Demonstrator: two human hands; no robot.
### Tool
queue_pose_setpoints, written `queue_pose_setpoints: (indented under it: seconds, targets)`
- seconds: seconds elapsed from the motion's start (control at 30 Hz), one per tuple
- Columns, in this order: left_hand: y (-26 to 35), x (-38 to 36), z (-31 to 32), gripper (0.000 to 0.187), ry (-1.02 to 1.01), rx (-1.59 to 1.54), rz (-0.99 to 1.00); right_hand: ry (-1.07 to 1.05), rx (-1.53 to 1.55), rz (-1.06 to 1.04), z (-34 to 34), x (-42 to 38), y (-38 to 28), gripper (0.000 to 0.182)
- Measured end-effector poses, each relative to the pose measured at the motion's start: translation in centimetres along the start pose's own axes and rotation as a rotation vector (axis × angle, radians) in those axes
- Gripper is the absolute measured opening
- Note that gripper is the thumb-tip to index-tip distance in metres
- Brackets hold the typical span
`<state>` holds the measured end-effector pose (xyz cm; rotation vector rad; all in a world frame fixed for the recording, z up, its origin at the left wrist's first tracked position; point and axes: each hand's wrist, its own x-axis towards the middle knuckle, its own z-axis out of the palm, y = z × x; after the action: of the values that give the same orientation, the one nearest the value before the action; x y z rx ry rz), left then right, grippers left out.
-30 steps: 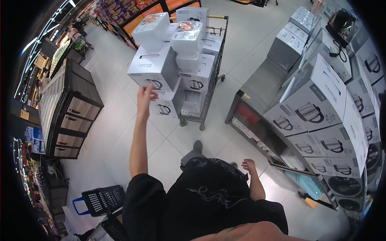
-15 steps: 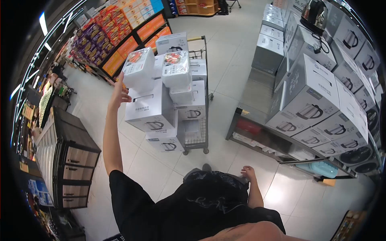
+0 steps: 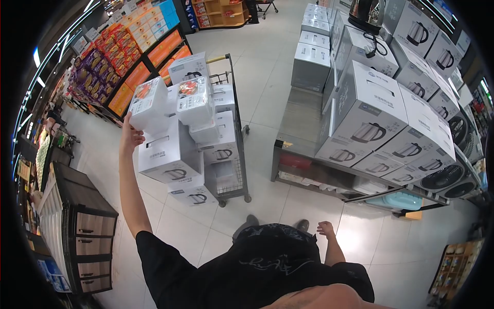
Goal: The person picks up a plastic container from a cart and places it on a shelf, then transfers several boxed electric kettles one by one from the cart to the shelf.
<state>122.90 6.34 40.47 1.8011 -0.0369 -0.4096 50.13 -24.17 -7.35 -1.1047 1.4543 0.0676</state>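
Observation:
My left hand reaches out to a white shrink-wrapped pack on top of the loaded cart. The thumb side is against the pack's left edge, and the other fingers are loosely spread just above a large kettle box. A second wrapped pack with a red picture on top stands beside the first one. Further kettle boxes are stacked below and behind. At my right side, my right hand hangs with its fingers apart and nothing in it.
On the right, a metal display shelf carries stacked kettle boxes and a display kettle. A wooden drawer cabinet stands on the left. Behind the cart is a snack display. Tiled floor runs between cart and shelf.
My view has turned right, so the cart and shelf appear further left. The left hand stays at the wrapped pack. Both my shoes now show below my shirt.

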Motion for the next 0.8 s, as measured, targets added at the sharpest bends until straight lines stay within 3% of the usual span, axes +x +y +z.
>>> queue_pose_setpoints:
  seconds: [0.23, 0.47, 0.8]
  targets:
    - [0.0, 0.2, 0.1, 0.072, 0.076, -0.101, 0.006, -0.046, -0.023, -0.085, 0.9, 1.1, -2.6, 0.034]
    - [-0.3, 0.8, -2.3, 0.071, 0.217, -0.181, 0.038, -0.064, -0.041, -0.05, -0.1, 1.0, -0.9, 0.035]
    - [0.7, -5.3, -9.1, 0.059, 0.254, -0.334, 0.282, -0.068, -0.097, 0.012, -0.8, 0.6, 1.0, 0.033]
